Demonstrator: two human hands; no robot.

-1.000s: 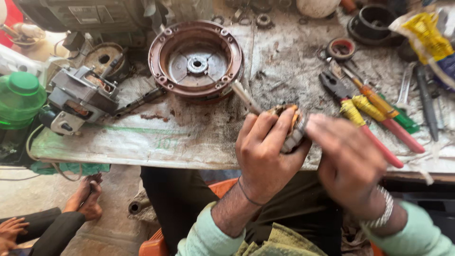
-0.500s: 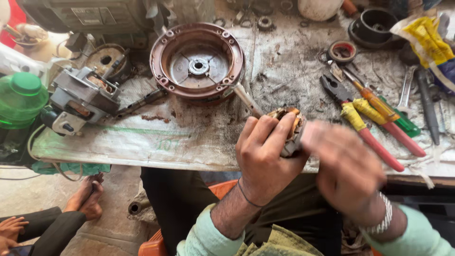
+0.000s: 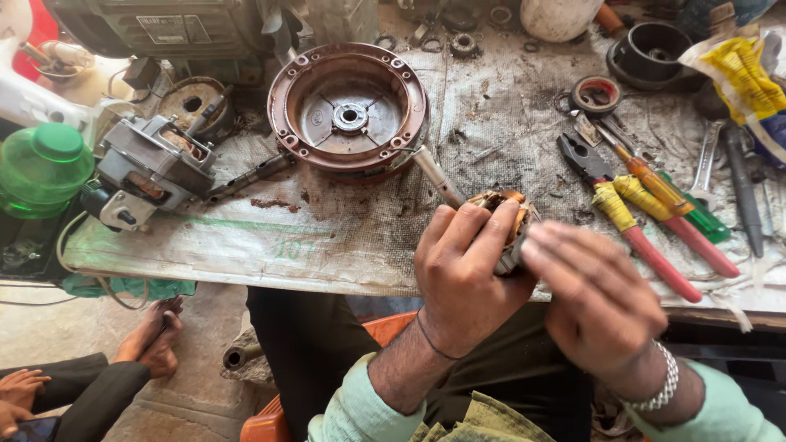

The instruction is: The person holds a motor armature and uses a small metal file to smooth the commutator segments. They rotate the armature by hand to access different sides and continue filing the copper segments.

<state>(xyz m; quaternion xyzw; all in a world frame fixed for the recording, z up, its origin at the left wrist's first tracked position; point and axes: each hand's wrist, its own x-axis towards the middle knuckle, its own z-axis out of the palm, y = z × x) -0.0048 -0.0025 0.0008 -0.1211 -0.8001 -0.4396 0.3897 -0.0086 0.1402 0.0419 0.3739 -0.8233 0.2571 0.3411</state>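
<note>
My left hand (image 3: 467, 274) is wrapped around a small motor armature (image 3: 509, 211) with copper windings; its steel shaft (image 3: 436, 177) sticks out up and to the left over the bench. My right hand (image 3: 602, 299) is blurred, its fingertips against the right side of the armature. Whether it pinches anything of its own is hidden. Both hands hover at the front edge of the workbench (image 3: 246, 245).
A round rust-brown motor end cover (image 3: 350, 106) lies beyond the hands. A grey motor body (image 3: 151, 168) and green jar (image 3: 45, 168) are at left. Pliers and screwdrivers (image 3: 655, 213) lie at right, a tape roll (image 3: 595, 94) behind. Another person's feet (image 3: 151, 340) are lower left.
My right hand has shifted slightly against the armature with a quick rubbing motion; my left hand keeps the same grip. The view has drifted a little.
</note>
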